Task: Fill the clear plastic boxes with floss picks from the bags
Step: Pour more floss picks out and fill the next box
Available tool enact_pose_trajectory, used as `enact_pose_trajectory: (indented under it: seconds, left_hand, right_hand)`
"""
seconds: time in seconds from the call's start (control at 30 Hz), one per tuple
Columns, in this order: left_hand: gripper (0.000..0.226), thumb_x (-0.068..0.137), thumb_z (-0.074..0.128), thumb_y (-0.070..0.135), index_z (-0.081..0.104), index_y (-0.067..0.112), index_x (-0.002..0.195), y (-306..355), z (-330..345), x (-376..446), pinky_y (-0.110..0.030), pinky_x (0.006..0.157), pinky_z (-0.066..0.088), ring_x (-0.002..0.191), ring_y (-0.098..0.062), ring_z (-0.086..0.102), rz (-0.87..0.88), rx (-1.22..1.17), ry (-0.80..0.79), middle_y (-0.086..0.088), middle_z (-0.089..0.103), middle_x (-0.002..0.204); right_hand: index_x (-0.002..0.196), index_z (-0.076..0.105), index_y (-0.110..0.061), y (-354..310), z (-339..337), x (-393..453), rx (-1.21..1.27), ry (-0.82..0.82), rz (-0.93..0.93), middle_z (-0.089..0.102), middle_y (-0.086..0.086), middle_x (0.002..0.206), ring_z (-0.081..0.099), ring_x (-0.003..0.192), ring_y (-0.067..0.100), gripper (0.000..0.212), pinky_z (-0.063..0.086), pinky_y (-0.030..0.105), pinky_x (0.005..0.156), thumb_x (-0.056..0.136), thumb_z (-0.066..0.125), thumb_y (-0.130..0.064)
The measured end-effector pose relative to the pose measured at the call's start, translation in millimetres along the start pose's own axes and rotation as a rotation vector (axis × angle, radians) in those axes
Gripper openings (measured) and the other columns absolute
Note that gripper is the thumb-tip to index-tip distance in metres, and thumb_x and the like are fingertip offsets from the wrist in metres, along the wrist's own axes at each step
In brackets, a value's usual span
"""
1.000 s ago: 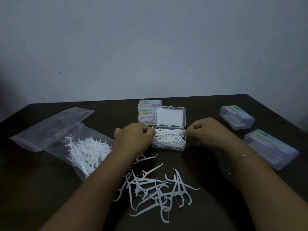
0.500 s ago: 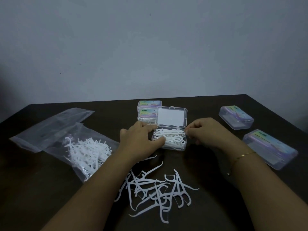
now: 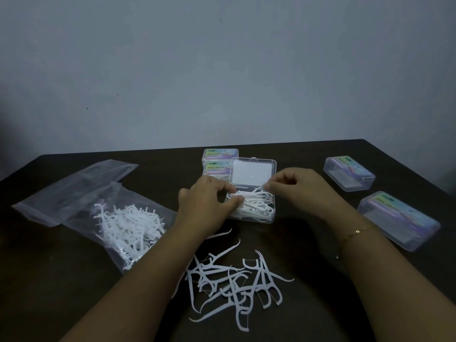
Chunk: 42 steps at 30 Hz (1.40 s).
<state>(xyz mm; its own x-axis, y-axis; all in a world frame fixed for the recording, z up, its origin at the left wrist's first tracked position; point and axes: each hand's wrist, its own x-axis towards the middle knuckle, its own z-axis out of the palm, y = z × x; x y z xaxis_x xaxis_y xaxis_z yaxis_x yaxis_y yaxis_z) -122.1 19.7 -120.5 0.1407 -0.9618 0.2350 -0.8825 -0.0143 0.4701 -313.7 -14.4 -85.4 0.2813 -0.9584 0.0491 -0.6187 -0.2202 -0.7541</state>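
Fingers (image 3: 237, 199) of the left hand (image 3: 207, 206) press flat on the floss picks (image 3: 256, 206) heaped in the open box (image 3: 251, 219), likely tamping them down. The right hand (image 3: 296, 191), curled, pinches near the box's far corner, probably steadying it. Nearer lie loose picks (image 3: 234, 282); left, a bag (image 3: 123, 225); right, closed boxes (image 3: 397, 219) on the dark surface (image 3: 320, 267), below a bare grey wall (image 3: 222, 70).

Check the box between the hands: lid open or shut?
Open: the box's lid stands raised behind it, floss picks exposed.
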Motion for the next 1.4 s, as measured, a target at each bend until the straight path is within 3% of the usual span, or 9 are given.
enact_pose_trajectory:
  seconds: [0.07, 0.17, 0.27, 0.43, 0.67, 0.83, 1.1, 1.3, 1.4]
  left_hand:
    - [0.024, 0.086, 0.059, 0.053, 0.065, 0.04, 0.105, -3, 1, 2, -0.035, 0.086, 0.029, 0.101, -0.009, 0.053, 0.011, 0.005, -0.022, 0.013, 0.055, 0.117]
    - [0.031, 0.088, 0.055, 0.052, 0.062, 0.04, 0.116, -6, 4, 4, -0.036, 0.088, 0.027, 0.105, -0.009, 0.052, 0.026, 0.002, -0.057, 0.012, 0.054, 0.122]
    - [0.032, 0.09, 0.05, 0.053, 0.061, 0.041, 0.118, -6, 6, 4, -0.036, 0.088, 0.026, 0.106, -0.009, 0.052, 0.034, -0.033, -0.069, 0.013, 0.053, 0.124]
    - [0.022, 0.093, 0.05, 0.045, 0.065, 0.041, 0.109, -7, 6, 5, -0.033, 0.083, 0.024, 0.103, -0.005, 0.047, 0.017, -0.012, -0.024, 0.014, 0.053, 0.117]
    - [0.045, 0.086, 0.048, 0.063, 0.058, 0.04, 0.122, -4, 2, 1, -0.036, 0.092, 0.024, 0.11, -0.009, 0.05, 0.033, -0.019, -0.083, 0.011, 0.048, 0.128]
    - [0.05, 0.082, 0.055, 0.063, 0.057, 0.038, 0.126, -2, 0, -3, -0.037, 0.096, 0.026, 0.115, -0.009, 0.048, 0.029, 0.043, -0.102, 0.012, 0.048, 0.134]
    - [0.048, 0.087, 0.052, 0.06, 0.057, 0.035, 0.128, 2, -4, -2, -0.035, 0.093, 0.029, 0.112, -0.009, 0.047, 0.005, 0.11, -0.085, 0.009, 0.052, 0.126]
    - [0.041, 0.086, 0.059, 0.052, 0.058, 0.035, 0.123, 1, -9, -4, -0.034, 0.091, 0.038, 0.086, -0.001, 0.052, -0.025, -0.07, -0.057, 0.017, 0.058, 0.089]
    - [0.018, 0.085, 0.065, 0.043, 0.059, 0.04, 0.101, -2, -13, -3, -0.042, 0.09, 0.048, 0.079, -0.003, 0.058, -0.078, -0.184, -0.046, 0.012, 0.062, 0.082]
  right_hand:
    - [0.103, 0.063, -0.031, -2, 7, -1, -0.102, -0.029, -0.069, 0.056, -0.006, 0.098, 0.053, 0.082, 0.007, 0.023, 0.041, 0.016, 0.065, 0.082, 0.067, -0.042]
    - [0.126, 0.058, -0.032, 1, 19, -1, -0.278, -0.038, -0.122, 0.046, -0.002, 0.12, 0.046, 0.107, 0.012, 0.051, 0.045, 0.026, 0.09, 0.079, 0.068, -0.048]
    - [0.127, 0.056, -0.035, 1, 22, -2, -0.332, -0.025, -0.133, 0.042, -0.001, 0.127, 0.037, 0.117, 0.014, 0.048, 0.039, 0.031, 0.101, 0.083, 0.063, -0.049]
    - [0.117, 0.061, -0.032, 2, 20, 1, -0.359, -0.002, -0.157, 0.043, -0.003, 0.121, 0.038, 0.114, 0.014, 0.036, 0.043, 0.034, 0.098, 0.083, 0.065, -0.043]
    - [0.143, 0.029, -0.04, 7, 18, 2, -0.464, -0.073, -0.177, 0.032, -0.003, 0.118, 0.028, 0.109, 0.011, 0.059, 0.035, 0.032, 0.098, 0.09, 0.052, -0.047]
    - [0.131, 0.049, -0.037, 9, 18, 4, -0.486, -0.038, -0.185, 0.03, -0.008, 0.109, 0.027, 0.105, 0.009, 0.048, 0.032, 0.029, 0.092, 0.086, 0.055, -0.053]
    - [0.124, 0.062, -0.024, 2, 15, 4, -0.488, -0.009, -0.172, 0.057, -0.002, 0.117, 0.045, 0.098, 0.009, 0.05, 0.043, 0.025, 0.084, 0.082, 0.062, -0.052]
    - [0.123, 0.061, -0.02, 1, 5, 3, -0.271, -0.047, -0.098, 0.056, -0.006, 0.099, 0.05, 0.08, 0.004, 0.041, 0.041, 0.014, 0.067, 0.087, 0.062, -0.04]
    - [0.1, 0.067, -0.023, 4, -5, 1, -0.165, -0.038, -0.025, 0.064, -0.006, 0.098, 0.055, 0.081, 0.004, 0.016, 0.043, 0.015, 0.064, 0.088, 0.063, -0.032]
